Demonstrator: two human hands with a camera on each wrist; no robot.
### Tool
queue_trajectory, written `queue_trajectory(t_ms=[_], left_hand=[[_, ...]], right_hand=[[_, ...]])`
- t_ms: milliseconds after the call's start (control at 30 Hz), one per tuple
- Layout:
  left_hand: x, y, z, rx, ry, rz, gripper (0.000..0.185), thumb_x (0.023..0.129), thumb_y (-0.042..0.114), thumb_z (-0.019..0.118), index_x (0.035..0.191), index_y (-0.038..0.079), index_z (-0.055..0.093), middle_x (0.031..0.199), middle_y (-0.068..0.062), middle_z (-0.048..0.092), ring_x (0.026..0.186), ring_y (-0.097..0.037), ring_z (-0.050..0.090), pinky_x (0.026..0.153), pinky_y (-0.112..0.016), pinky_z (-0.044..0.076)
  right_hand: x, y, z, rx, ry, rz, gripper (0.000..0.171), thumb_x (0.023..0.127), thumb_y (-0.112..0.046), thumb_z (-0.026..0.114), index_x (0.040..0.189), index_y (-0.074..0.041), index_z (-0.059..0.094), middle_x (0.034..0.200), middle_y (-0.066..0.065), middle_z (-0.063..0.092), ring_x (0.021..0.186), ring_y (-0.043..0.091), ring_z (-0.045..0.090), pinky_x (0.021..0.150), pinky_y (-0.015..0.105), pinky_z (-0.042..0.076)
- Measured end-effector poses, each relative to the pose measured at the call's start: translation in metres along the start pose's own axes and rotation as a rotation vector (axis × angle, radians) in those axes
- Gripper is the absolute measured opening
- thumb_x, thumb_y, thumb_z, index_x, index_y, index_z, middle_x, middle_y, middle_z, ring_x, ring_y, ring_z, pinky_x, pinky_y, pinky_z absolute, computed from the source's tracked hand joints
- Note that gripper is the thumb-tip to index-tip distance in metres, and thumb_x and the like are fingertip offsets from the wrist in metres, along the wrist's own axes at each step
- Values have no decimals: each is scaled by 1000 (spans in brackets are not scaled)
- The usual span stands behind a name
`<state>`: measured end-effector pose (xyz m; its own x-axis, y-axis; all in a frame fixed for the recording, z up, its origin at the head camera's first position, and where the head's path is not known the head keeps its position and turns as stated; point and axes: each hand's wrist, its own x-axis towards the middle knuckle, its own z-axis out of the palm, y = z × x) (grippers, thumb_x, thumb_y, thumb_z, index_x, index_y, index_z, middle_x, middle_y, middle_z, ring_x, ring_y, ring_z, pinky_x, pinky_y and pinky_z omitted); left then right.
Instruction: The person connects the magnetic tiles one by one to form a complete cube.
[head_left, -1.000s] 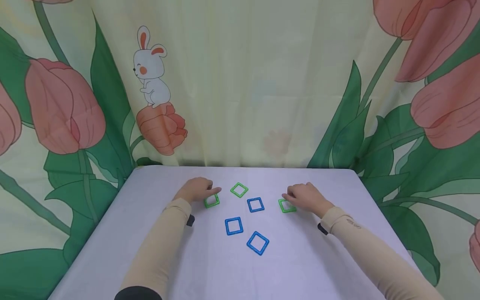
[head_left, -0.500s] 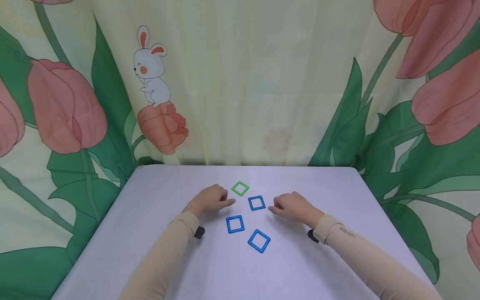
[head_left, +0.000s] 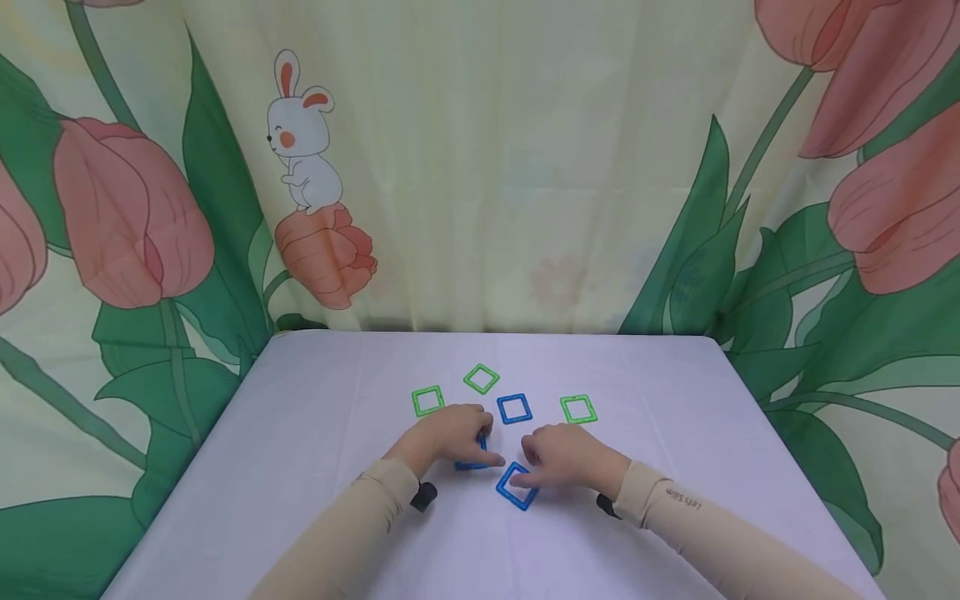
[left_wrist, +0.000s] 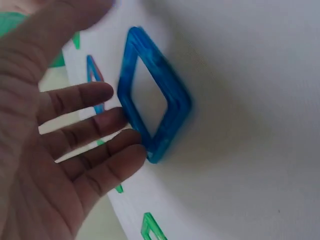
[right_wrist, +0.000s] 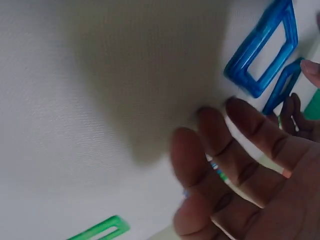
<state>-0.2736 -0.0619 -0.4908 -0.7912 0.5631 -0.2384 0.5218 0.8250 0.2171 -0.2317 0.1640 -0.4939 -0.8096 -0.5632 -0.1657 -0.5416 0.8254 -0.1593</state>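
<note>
Six square frame tiles lie on the white table (head_left: pixel 315 467). My left hand (head_left: pixel 453 435) lies over a blue tile (head_left: pixel 469 465); the left wrist view shows its straight fingers (left_wrist: pixel 95 130) touching the edge of that blue tile (left_wrist: pixel 172 75). My right hand (head_left: pixel 561 463) rests just right of another blue tile (head_left: pixel 516 487), index fingertip at its edge. Seen from the right wrist, its fingers (right_wrist: pixel 220 150) are straight and a little short of that tile (right_wrist: pixel 242 82). A third blue tile (head_left: pixel 513 408) lies beyond the hands.
Three green tiles lie farther back: one on the left (head_left: pixel 427 401), one in the middle (head_left: pixel 481 378), one on the right (head_left: pixel 578 409). A flowered curtain (head_left: pixel 480 167) hangs close behind the table's far edge.
Both hands left the outer green tiles, drew back toward me and came together at the two nearest blue tiles. The left and right green tiles now lie uncovered.
</note>
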Motion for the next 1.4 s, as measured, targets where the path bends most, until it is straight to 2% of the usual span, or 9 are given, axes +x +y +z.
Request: queue_trajectory(t_ms=[67, 167, 233, 400, 633, 767, 967, 1167, 1400], left_hand=[[-3, 5, 3, 2, -17, -21, 56, 80, 58, 84, 120, 22, 67, 99, 8, 60, 84, -9, 56, 83, -28, 53], [-7, 8, 6, -49, -36, -95, 61, 76, 41, 92, 127, 22, 65, 110, 5, 61, 90, -10, 57, 90, -32, 55], [-8, 7, 9, -92, -29, -137, 62, 76, 34, 93, 129, 21, 64, 113, 4, 61, 94, -10, 58, 94, -33, 55], [-11, 1, 12, -159, 13, -143, 56, 76, 30, 93, 125, 19, 67, 115, 4, 63, 100, -11, 60, 99, -35, 54], [-14, -6, 17, -200, 23, -133, 58, 77, 34, 92, 127, 20, 67, 118, 3, 63, 102, -11, 59, 99, -36, 53], [-16, -9, 16, -252, 59, -102, 58, 78, 34, 91, 129, 18, 67, 118, 4, 61, 99, -10, 58, 97, -34, 54], [-17, -11, 18, -399, 113, -33, 57, 79, 27, 90, 130, 18, 66, 113, 6, 60, 95, -10, 58, 88, -28, 53], [-23, -12, 20, -518, 137, -20, 57, 80, 23, 90, 131, 21, 66, 118, 6, 64, 105, -13, 63, 95, -33, 55], [-30, -16, 28, -660, 149, 13, 59, 82, 17, 87, 136, 19, 63, 127, 2, 66, 114, -18, 67, 99, -35, 56]], right_hand=[[-4, -10, 2, -47, -23, 10, 62, 77, -75, 73, 100, -18, 70, 76, -5, 61, 63, 11, 53, 61, 30, 47], [-8, -20, 7, -96, -47, 29, 82, 72, -77, 76, 126, -16, 68, 91, 0, 67, 69, 13, 56, 68, 35, 53], [-10, -21, 9, -95, -47, 36, 85, 72, -74, 78, 134, -18, 65, 95, 1, 67, 70, 13, 56, 70, 35, 53], [-10, -19, 11, -77, -22, 18, 78, 72, -70, 81, 131, -21, 66, 88, -2, 63, 68, 12, 52, 65, 32, 48], [-7, -18, 12, -48, -31, 15, 75, 73, -70, 81, 129, -23, 66, 89, -3, 63, 68, 12, 52, 65, 32, 48], [-8, -17, 12, -51, -18, 15, 71, 72, -68, 82, 124, -23, 66, 85, -4, 60, 67, 12, 51, 64, 33, 47], [-8, -15, 11, -32, -34, 38, 73, 72, -68, 84, 126, -22, 67, 90, -2, 64, 71, 13, 53, 67, 34, 49], [-6, -14, 11, -11, -59, 56, 77, 72, -68, 83, 130, -21, 66, 96, 0, 67, 74, 14, 55, 70, 36, 52], [-7, -19, 12, 10, -55, 64, 76, 73, -64, 85, 130, -18, 65, 93, 0, 65, 72, 14, 55, 70, 36, 52]])
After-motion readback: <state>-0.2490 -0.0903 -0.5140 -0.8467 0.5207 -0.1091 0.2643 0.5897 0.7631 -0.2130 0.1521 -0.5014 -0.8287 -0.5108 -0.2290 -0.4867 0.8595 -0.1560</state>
